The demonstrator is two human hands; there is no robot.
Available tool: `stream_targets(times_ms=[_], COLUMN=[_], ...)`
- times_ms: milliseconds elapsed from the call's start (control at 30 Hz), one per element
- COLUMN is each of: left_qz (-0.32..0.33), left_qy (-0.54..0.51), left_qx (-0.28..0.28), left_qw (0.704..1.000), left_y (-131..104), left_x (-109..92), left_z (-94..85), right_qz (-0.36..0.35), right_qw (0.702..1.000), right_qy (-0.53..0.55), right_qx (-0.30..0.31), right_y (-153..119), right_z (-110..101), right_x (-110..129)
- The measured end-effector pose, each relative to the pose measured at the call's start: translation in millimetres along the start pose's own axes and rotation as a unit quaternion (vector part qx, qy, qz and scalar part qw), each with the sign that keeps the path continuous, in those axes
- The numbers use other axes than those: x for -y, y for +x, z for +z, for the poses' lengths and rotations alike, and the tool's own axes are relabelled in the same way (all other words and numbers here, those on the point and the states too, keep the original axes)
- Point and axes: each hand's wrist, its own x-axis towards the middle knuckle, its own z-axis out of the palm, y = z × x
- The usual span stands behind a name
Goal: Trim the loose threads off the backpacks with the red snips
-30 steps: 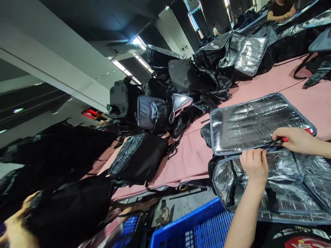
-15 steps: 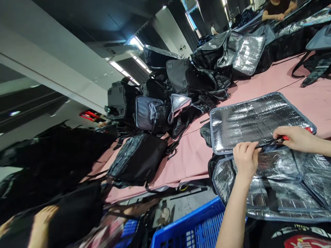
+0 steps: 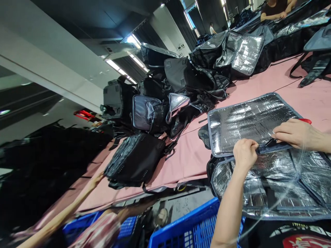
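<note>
Silver foil flap [image 3: 248,120] lay open on the pink worktop [image 3: 186,155]. Left hand [image 3: 244,154] pinched its near edge, fingers together; right hand [image 3: 293,133] pressed it, holding red-handled scissors [image 3: 305,121].

Nothing legible anywhere. Faint pale lettering above a red round emblem on the black printed garment [image 3: 297,237], well below the left fingers [image 3: 252,146], too small and cropped to read. Glowing red sign [image 3: 84,114] far off to the left of those fingers, blurred past reading. No print discernible on the silver foil-lined bag flap [image 3: 245,120].
</note>
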Motion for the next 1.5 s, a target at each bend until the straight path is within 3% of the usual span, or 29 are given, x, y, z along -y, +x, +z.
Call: stream_targets(times_ms=[267,467,633,800,933,1067,1167,1333,1500], left_qz=[0.018,0.015,0.031,0.079,0.090,0.068,0.050,-0.017,-0.076], left_qy=[-0.004,-0.011,-0.010,-0.040,-0.023,-0.015,0.022,0.050,0.033], left_qx=[-0.028,-0.005,0.021,0.028,-0.070,-0.216,-0.271,-0.308,-0.290], left_qw=[0.999,1.000,0.999,0.996,0.993,0.974,0.961,0.950,0.954], left_y=[-2,0,4,-3,-18,-37,-46,-44,-37], left_x=[3,5,6,15,19,15,8,-5,-18], left_z=[2.0,1.4,-2.5,-19.0,-20.6,-2.3,13.7,30.9,44.9], right_qz=[-0.029,0.139,0.228,0.296,0.320,0.342,0.355,0.368,0.383], right_qw=[0.999,0.977,0.945,0.920,0.904,0.893,0.887,0.884,0.886], right_qy=[0.016,0.161,0.228,0.245,0.261,0.267,0.266,0.256,0.235], right_qx=[0.003,0.007,0.047,0.078,0.107,0.121,0.129,0.130,0.111], right_y=[17,8,9,16,22,26,29,36,40], right_z=[-4,9,28,33,29,25,24,22,27], right_x=[6,10,22,20,16,16,17,20,29])
